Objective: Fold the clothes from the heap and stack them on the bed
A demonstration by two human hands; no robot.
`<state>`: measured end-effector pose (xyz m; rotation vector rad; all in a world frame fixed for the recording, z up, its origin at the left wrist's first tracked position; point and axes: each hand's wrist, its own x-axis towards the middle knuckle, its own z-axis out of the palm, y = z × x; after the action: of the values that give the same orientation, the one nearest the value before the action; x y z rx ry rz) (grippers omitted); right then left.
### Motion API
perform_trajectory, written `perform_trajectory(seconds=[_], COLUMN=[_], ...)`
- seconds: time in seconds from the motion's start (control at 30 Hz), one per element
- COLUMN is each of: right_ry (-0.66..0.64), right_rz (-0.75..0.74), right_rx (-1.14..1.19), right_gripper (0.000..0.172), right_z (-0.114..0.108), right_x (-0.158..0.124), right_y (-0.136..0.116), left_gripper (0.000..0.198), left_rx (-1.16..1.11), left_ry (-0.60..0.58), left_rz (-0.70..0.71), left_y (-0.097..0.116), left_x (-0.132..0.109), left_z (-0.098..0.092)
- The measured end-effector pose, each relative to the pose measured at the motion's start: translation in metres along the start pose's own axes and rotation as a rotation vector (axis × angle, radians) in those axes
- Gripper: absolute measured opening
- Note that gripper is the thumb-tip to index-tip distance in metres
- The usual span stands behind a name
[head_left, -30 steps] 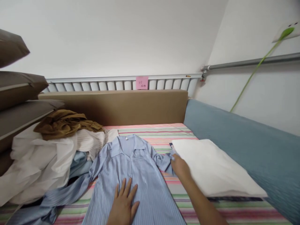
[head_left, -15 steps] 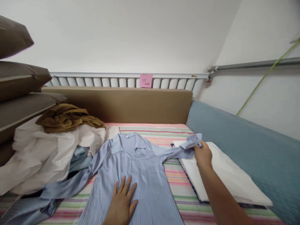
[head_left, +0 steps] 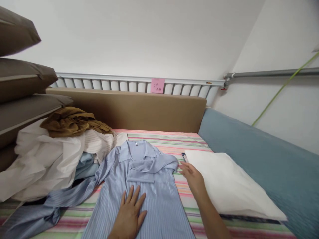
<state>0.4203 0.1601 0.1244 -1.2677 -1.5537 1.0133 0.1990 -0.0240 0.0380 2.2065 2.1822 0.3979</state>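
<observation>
A blue striped shirt (head_left: 157, 202) lies face up on a striped sheet, collar away from me. Its right-hand sleeve (head_left: 149, 169) is folded across the chest, cuff below the collar. The other sleeve (head_left: 72, 196) stretches out to the left, toward a heap of clothes. My left hand (head_left: 131, 212) rests flat on the shirt's front with fingers spread. Just beside the folded sleeve's shoulder bend, my right hand (head_left: 191, 176) is held with its fingers loosely extended and nothing visible in them.
A folded white cloth (head_left: 231, 186) lies to the right on a dark piece. At left are rumpled white clothes (head_left: 50, 159), a brown garment (head_left: 72, 121) and stacked cushions (head_left: 25, 79). A brown headboard (head_left: 139, 111) and blue padded side (head_left: 244, 139) border the striped sheet (head_left: 189, 191).
My right hand has laid the sleeve inward over the shirt's chest and let it go, moving left off the white cloth. My left hand stays in place.
</observation>
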Motion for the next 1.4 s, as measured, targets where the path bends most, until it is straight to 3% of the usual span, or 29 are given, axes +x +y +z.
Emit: perform_trajectory(seconds=[0.1, 0.2, 0.33, 0.5, 0.63, 0.73, 0.8, 0.9, 1.03, 1.17, 1.27, 1.4], right_ry=[-0.099, -0.172, -0.266, -0.316, -0.390, -0.492, -0.517, -0.522, -0.446, -0.371, -0.417, -0.614], right_rz=[0.003, -0.028, 0.106, 0.203, 0.215, 0.217, 0.192, 0.144, 0.129, 0.091, 0.022, 0.009], right_rx=[-0.176, -0.401, -0.704, -0.867, -0.773, -0.745, -0.756, -0.728, -0.715, -0.694, -0.686, -0.791], right_gripper=[0.035, 0.032, 0.027, 0.018, 0.015, 0.014, 0.012, 0.013, 0.020, 0.033, 0.039, 0.050], right_z=[0.006, 0.009, 0.000, -0.005, -0.005, -0.008, -0.011, -0.014, -0.008, 0.012, 0.029, 0.049], right_x=[-0.014, -0.025, -0.032, -0.044, -0.054, -0.058, -0.058, -0.059, -0.065, -0.080, -0.094, -0.109], right_y=[0.026, 0.029, 0.016, 0.021, 0.032, 0.034, 0.034, 0.034, 0.028, 0.010, -0.007, -0.022], left_gripper=[0.047, 0.042, 0.035, 0.032, 0.042, 0.030, 0.020, 0.020, 0.023, 0.025, 0.028, 0.028], left_rx=[-0.047, -0.126, -0.209, -0.189, -0.111, -0.091, -0.100, -0.129, -0.142, -0.115, -0.073, -0.004], left_ry=[0.001, 0.081, 0.211, 0.072, -0.028, -0.085, -0.112, -0.088, 0.012, 0.113, 0.171, 0.155], left_rz=[-0.009, -0.048, -0.084, -0.066, -0.160, -0.196, -0.191, -0.167, -0.180, -0.246, -0.330, -0.471], left_y=[-0.004, -0.014, -0.017, 0.022, 0.050, 0.056, 0.056, 0.053, 0.043, 0.019, -0.009, -0.054], left_x=[0.000, 0.011, 0.057, 0.143, 0.192, 0.211, 0.219, 0.230, 0.245, 0.251, 0.240, 0.204], left_z=[0.001, -0.005, -0.031, -0.052, -0.036, -0.023, -0.020, -0.028, -0.052, -0.080, -0.094, -0.097])
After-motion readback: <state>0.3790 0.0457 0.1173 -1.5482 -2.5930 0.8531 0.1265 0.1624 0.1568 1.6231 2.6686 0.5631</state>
